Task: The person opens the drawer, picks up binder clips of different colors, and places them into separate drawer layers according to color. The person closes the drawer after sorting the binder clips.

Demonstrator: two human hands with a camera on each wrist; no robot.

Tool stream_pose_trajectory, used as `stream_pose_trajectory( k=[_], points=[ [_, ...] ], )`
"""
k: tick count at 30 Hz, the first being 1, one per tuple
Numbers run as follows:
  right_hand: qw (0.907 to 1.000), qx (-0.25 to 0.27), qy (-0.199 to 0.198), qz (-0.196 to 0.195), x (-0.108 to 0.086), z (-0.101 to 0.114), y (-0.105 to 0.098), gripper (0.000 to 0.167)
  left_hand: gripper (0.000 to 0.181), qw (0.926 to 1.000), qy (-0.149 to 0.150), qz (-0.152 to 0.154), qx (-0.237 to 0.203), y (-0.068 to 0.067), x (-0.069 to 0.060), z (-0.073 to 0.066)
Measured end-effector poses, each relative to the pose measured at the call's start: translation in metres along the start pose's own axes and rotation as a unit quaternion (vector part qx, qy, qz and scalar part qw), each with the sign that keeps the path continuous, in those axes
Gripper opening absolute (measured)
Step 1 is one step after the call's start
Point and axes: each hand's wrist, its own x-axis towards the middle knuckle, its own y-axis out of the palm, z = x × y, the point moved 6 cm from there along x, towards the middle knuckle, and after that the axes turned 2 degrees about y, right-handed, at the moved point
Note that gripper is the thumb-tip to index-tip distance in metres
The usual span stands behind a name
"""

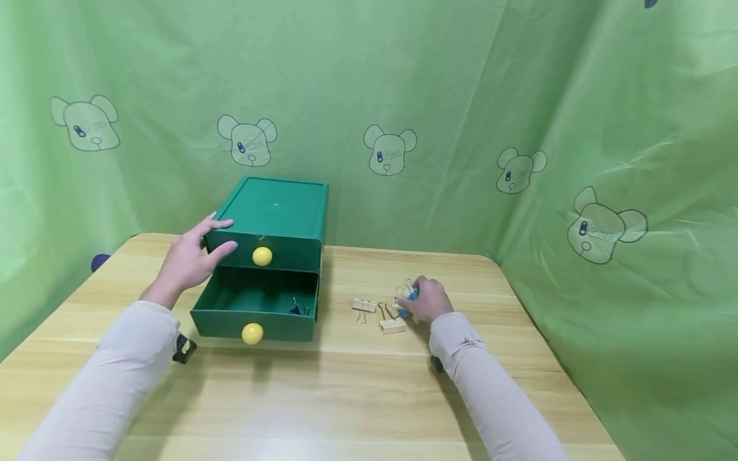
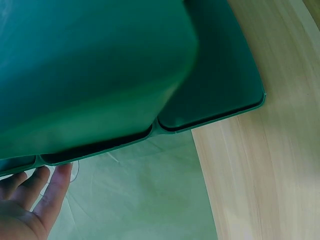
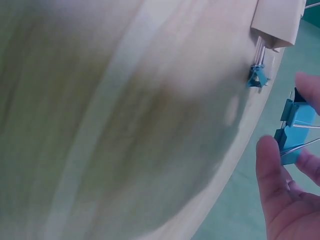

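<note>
A green two-drawer cabinet [image 1: 271, 208] stands left of centre, its upper drawer [image 1: 288, 251] pushed in and its lower drawer [image 1: 230, 317] pulled out. My left hand [image 1: 193, 256] rests on the cabinet's front left corner, thumb across the upper front. In the left wrist view, extended fingers [image 2: 56, 192] touch a green edge. My right hand [image 1: 429, 299] pinches a blue binder clip [image 3: 296, 132] between thumb and fingers. Beside it on the table lie white binder clips [image 1: 393, 327] and another blue binder clip [image 3: 258, 76]. Small dark binder clips [image 1: 296, 308] lie inside the lower drawer.
Both drawers have yellow round knobs [image 1: 252, 333]. The wooden table [image 1: 357, 397] ends at a green curtain [image 1: 450, 211] printed with bear heads, behind and to the right. A purple object [image 1: 99, 261] shows past the table's left edge.
</note>
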Motion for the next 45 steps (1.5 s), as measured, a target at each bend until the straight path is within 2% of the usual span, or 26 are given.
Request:
stream_pose_trajectory(
  k=[18,45],
  points=[
    [0.9998,-0.010,-0.010,-0.016,-0.005,0.011,-0.004,0.061,0.055,1.0000,0.001,0.001,0.002,0.000,0.000,-0.001],
    [0.9971,-0.012,-0.065,-0.039,-0.017,0.051,-0.013,0.056,0.055,1.0000,0.005,0.000,-0.001,0.000,0.000,-0.002]
  ],
)
